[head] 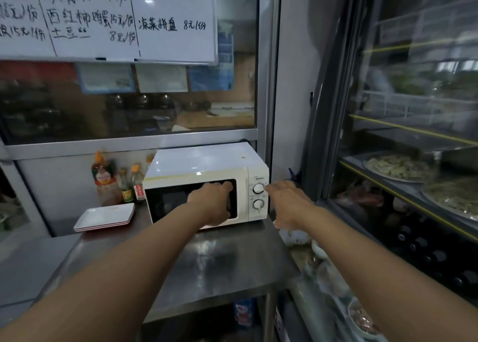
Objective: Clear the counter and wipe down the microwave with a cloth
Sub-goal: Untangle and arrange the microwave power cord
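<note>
Microwave (204, 184) sits at the counter's (219, 261) back right corner. Left hand (216, 202) clasps the door's right edge; right hand (287, 202), fingers relaxed, steadies its side, apparently to reposition it.

I'm seeing the steel counter (207, 266) carrying the microwave (204, 166) under my hands, stacked plates (104, 217) and bottles (129, 184) sitting left of them.

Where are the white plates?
The stacked white plates sit on the steel counter, just left of the microwave and in front of the sauce bottles.
</note>
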Demonstrator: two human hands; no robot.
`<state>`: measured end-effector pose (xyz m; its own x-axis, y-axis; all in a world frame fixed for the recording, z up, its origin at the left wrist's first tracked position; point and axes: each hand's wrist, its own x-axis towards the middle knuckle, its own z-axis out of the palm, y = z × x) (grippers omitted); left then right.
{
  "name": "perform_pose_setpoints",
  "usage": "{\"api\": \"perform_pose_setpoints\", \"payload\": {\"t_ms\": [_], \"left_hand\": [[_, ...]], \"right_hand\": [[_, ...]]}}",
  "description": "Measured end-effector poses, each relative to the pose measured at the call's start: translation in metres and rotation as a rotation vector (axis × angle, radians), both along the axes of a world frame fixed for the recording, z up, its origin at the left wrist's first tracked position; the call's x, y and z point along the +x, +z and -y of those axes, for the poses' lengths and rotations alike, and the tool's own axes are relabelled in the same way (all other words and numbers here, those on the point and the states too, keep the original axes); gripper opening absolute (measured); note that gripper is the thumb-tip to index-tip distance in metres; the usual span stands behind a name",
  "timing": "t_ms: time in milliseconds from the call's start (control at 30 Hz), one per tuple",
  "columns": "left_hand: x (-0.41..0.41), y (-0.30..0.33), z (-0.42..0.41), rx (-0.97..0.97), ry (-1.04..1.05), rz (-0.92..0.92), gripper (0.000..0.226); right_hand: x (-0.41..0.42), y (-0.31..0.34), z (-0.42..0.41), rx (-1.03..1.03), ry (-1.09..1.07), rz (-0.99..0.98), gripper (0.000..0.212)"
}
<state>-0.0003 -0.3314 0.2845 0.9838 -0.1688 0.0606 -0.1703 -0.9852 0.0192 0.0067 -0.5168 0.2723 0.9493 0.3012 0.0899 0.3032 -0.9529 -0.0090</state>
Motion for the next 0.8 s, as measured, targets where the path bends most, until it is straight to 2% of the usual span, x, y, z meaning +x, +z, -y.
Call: {"api": "perform_pose_setpoints", "payload": {"t_ms": [167, 300, 567, 700, 800], "left_hand": [[0.047, 0.010, 0.010, 0.010, 0.017, 0.018, 0.057], [0.097, 0.015, 0.024, -0.002, 0.041, 0.024, 0.061], [0.194, 0.018, 0.054, -0.012, 0.073, 0.030, 0.062], [0.234, 0.017, 0.064, -0.025, 0.053, 0.033, 0.061], [0.264, 0.016, 0.068, -0.009, 0.030, 0.033, 0.062]], "right_hand": [[0.049, 0.007, 0.012, 0.014, 0.011, -0.007, 0.065], [0.101, 0.011, 0.028, -0.015, 0.028, -0.011, 0.070], [0.202, 0.011, 0.061, 0.073, 0.068, -0.004, 0.048], [0.239, 0.000, 0.070, 0.032, 0.056, -0.031, 0.070], [0.263, -0.006, 0.072, 0.024, 0.046, -0.031, 0.073]]}}
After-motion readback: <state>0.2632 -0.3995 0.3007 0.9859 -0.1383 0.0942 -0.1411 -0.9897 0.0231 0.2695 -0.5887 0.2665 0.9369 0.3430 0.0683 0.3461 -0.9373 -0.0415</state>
